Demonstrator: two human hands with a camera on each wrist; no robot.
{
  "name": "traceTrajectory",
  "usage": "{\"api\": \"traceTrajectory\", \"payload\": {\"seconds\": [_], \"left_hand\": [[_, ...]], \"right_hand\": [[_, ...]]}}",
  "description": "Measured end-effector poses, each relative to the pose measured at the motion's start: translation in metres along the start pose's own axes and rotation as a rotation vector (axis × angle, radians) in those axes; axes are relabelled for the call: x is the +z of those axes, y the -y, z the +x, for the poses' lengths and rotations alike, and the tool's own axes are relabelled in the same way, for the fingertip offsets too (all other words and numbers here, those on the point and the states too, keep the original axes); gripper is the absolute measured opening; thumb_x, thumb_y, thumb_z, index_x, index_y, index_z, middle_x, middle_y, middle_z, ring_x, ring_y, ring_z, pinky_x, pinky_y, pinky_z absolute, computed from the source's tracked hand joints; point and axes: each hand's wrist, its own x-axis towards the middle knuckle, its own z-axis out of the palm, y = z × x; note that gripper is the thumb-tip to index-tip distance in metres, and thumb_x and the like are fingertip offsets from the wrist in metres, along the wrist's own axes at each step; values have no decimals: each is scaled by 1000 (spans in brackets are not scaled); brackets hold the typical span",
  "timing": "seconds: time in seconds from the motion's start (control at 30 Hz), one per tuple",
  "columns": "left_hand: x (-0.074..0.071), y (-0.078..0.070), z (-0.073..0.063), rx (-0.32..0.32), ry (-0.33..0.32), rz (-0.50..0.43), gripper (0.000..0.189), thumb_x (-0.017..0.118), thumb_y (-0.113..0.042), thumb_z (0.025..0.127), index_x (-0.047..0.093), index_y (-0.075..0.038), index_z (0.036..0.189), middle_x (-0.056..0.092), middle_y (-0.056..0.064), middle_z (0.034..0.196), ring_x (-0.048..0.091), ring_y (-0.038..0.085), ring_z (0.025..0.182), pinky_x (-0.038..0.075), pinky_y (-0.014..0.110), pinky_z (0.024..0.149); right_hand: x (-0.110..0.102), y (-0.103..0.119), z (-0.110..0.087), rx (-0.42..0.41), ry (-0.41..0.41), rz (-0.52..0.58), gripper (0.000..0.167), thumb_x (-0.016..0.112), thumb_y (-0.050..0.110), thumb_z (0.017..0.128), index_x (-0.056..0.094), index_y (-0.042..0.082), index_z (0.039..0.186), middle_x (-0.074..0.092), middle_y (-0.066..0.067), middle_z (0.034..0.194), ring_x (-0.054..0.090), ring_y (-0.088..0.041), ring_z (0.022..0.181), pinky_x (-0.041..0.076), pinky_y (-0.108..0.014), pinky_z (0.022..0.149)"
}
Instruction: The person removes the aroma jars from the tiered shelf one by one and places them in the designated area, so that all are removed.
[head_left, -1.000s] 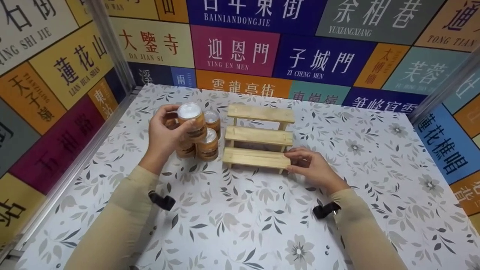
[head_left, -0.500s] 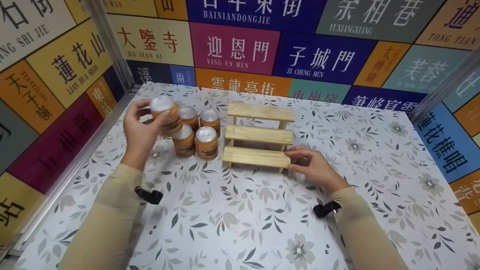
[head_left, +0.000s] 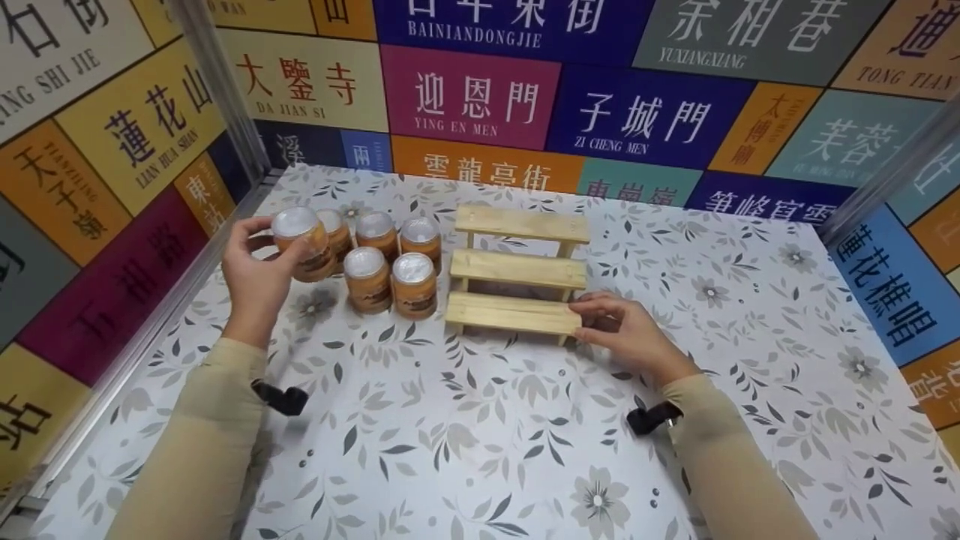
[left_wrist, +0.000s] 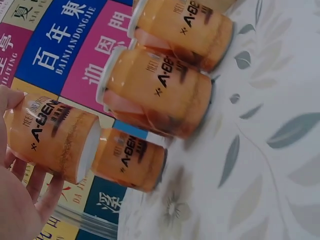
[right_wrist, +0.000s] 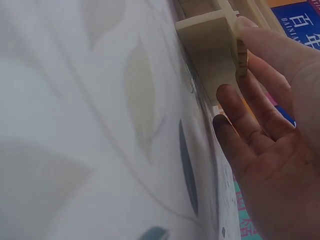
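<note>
My left hand grips a small orange drink can with a silvery top, thumb on one side and fingers on the other. In the left wrist view this can is tilted, its pale underside showing, off the table. Just right of it several like cans stand upright in two rows. A three-step wooden stand is to the right of the cans. My right hand pinches the right end of its lowest step, thumb and fingers at the board in the right wrist view.
A white tablecloth with grey leaves and flowers covers the table. Panels with coloured street-name signs rise behind and at both sides. Black wrist cameras are strapped on both sleeves.
My left hand has carried the can leftward from above the other cans, then lowered it beside the group's left end. My right hand and the wooden stand have stayed put.
</note>
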Motion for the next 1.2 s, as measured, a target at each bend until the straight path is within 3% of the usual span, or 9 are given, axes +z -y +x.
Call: {"api": "traceTrajectory", "payload": {"seconds": [0.23,0.5,0.8,1.03,1.2], "left_hand": [[-4,20,-7,-71,43,64,52,85,-21,86,59,-9,129,56,0,129,53,13,114,53,21,88],[-7,29,-10,-127,73,171,55,84,-31,86,60,-10,131,59,6,130,55,18,120,48,23,87],[-6,45,-16,-182,123,183,59,83,-30,88,56,-8,135,55,7,138,54,21,126,49,24,94],[-3,42,-14,-194,183,145,63,81,-27,91,49,-8,142,52,11,145,50,23,133,46,38,112],[-9,34,-9,-193,251,128,86,82,-23,89,30,-15,158,43,13,157,45,26,140,41,45,117]], "right_hand": [[0,-1,1,7,-9,-8,41,82,10,88,72,6,127,56,-12,140,63,-20,118,53,-25,104],[3,-3,-1,-11,-22,27,40,82,5,87,72,3,126,57,-15,136,65,-20,106,56,-21,97],[3,-3,-3,-2,-19,2,40,83,9,87,73,5,126,57,-13,137,65,-20,110,55,-25,102],[-1,-2,-4,13,-32,-7,40,83,9,87,73,7,126,57,-12,138,65,-19,112,54,-23,102],[1,0,0,17,-23,11,40,83,10,87,73,6,126,56,-11,139,65,-19,112,54,-23,102]]}}
